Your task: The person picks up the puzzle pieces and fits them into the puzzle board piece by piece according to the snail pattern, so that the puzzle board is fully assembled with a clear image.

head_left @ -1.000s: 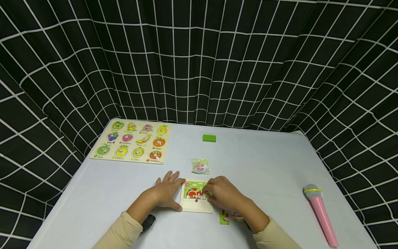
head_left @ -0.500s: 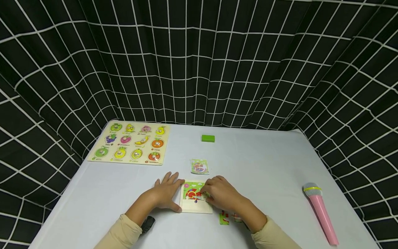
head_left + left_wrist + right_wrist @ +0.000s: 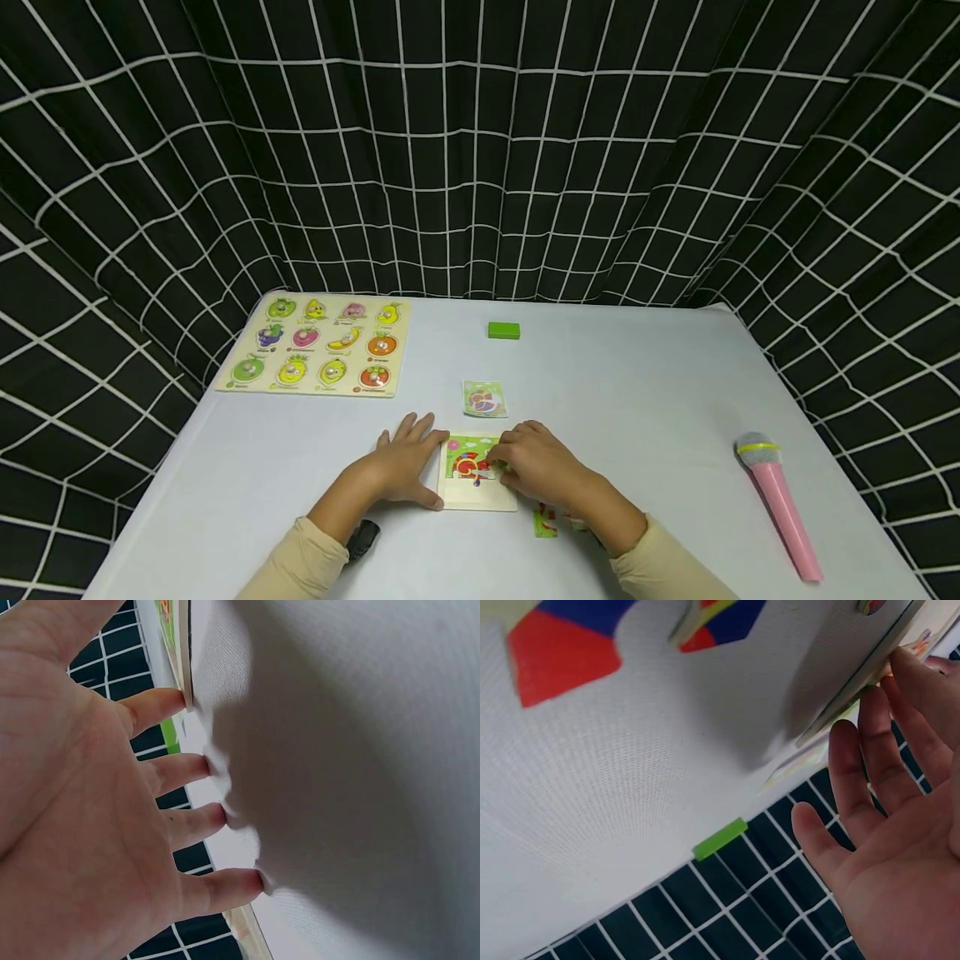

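A small wooden puzzle tray lies in front of me, its upper part filled with a green and red picture and its lower part bare wood. My left hand is spread beside it, thumb and index fingertip against the tray's left edge; in the left wrist view the fingers are straight, tips on the cloth. Over the tray's right side, my right hand pinches a puzzle piece, mostly hidden by the fingers, down at the picture. Loose puzzle pieces lie below the right hand, some partly covered by the forearm.
A picture card lies just beyond the tray, with a green block farther back. The fruit peg board is at the back left, a pink toy microphone at the right. A black gridded curtain surrounds the table.
The right fingers stay at the tray's right side and have shifted only slightly with the piece. The left hand keeps its place; the whole view moves a little with the head.
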Demonstrator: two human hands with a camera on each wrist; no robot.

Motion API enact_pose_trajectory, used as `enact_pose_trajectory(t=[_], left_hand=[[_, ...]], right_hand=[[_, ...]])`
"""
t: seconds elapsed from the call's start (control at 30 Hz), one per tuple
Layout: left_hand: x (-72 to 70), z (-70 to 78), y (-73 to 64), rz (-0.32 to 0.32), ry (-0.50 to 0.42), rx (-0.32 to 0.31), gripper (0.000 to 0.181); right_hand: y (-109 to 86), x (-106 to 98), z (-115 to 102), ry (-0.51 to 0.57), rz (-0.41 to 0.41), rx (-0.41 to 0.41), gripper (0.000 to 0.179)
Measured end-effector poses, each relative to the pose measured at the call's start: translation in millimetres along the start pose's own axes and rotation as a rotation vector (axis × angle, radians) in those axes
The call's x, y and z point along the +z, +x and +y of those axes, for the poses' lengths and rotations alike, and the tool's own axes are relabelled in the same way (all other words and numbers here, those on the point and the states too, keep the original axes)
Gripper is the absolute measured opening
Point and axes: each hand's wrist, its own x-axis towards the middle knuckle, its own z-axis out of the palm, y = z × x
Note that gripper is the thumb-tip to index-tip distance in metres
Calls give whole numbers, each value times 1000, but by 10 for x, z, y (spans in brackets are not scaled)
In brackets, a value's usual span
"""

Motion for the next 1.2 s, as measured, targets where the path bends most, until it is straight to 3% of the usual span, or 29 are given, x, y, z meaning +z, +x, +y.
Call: enact_pose_trajectory(t=[0.5, 0.77, 1.0, 1.2], left_hand=[[96, 11, -23, -14, 5, 12, 97], [24, -121, -127, 6, -6, -3, 96], [-124, -164, -147, 21, 15, 11, 95], [-135, -198, -172, 11, 21, 8, 96]], right_hand=[[-239, -136, -50, 82, -70, 85, 23], [-379, -275, -129, 99, -174, 83, 29], [-371, -316, -170, 62, -214, 84, 33], [-361, -299, -224, 44, -208, 68, 27]])
